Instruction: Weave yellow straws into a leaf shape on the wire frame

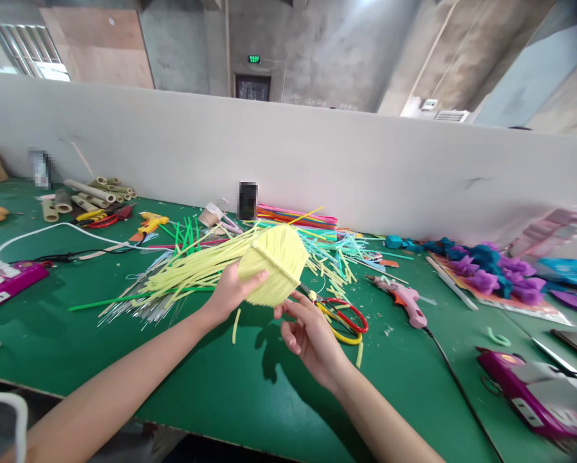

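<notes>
My left hand (pixel 233 289) grips a pale yellow leaf-shaped piece made of pipe cleaners (pixel 278 260), thumb on top near its left edge. A raised ridge runs across the piece, with strands laid side by side on both sides. Under its lower right edge is my right hand (pixel 310 331), fingers loosely bent and apart, fingertips at or close to the rim. Scissors (pixel 348 319) with red and yellow handles lie just behind the right hand, blades partly hidden. A bundle of loose yellow pipe cleaners (pixel 192 270) spreads out behind the left hand.
A pink glue gun (pixel 404 299) lies at the right, its cord running to the front edge. Purple power strips (pixel 13 286) sit at both sides. Further back are a yellow glue gun (pixel 152 223), bamboo pieces (pixel 92 193), coloured pipe cleaners (pixel 298 217) and purple-blue flowers (pixel 503 273).
</notes>
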A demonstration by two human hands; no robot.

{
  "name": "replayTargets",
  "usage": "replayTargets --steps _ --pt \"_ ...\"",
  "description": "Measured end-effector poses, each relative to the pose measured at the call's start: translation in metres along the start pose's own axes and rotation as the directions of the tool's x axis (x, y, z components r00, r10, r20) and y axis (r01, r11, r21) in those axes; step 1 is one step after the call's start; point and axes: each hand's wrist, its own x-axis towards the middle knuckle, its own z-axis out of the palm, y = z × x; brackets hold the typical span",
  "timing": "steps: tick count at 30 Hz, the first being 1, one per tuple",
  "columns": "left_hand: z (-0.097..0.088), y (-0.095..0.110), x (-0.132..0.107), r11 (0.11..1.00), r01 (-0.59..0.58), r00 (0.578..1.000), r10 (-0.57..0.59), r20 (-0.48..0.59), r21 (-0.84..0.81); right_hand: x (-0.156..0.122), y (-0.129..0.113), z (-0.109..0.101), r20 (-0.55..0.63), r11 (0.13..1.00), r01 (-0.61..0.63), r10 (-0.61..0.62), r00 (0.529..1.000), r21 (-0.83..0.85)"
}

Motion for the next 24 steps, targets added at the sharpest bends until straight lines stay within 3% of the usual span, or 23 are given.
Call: replayTargets --steps 5,7,9,11,14,24 --pt "0.001 -0.001 0.001 0.998 0.017 0.999 -0.019 -0.038 -0.055 0.002 -0.002 -0.002 -0.043 0.989 0.020 -0.014 0.999 0.148" --pt "0.002 0.001 0.000 0.999 -0.011 0.999 0.009 -0.039 -0.045 0.004 -0.004 -0.006 -0.058 0.962 -0.018 0.035 0.998 0.274" --pt "0.003 0.003 -0.002 0.999 -0.038 0.998 0.037 -0.048 -0.020 0.005 -0.006 -0.010 0.036 0.881 -0.146 0.145 0.989 0.450" --pt "0.004 0.005 -0.004 0.998 -0.057 0.997 0.057 -0.060 -0.001 0.005 -0.008 -0.014 0.201 0.746 -0.298 0.221 0.954 0.596" --pt "0.006 0.007 -0.008 0.998 -0.069 0.996 0.068 -0.060 -0.007 0.003 -0.008 -0.018 0.322 0.623 -0.375 0.202 0.925 0.687" --pt "0.006 0.007 -0.009 0.998 -0.063 0.998 0.063 -0.022 -0.024 0.005 -0.003 -0.020 0.387 0.697 -0.380 0.158 0.908 0.607"
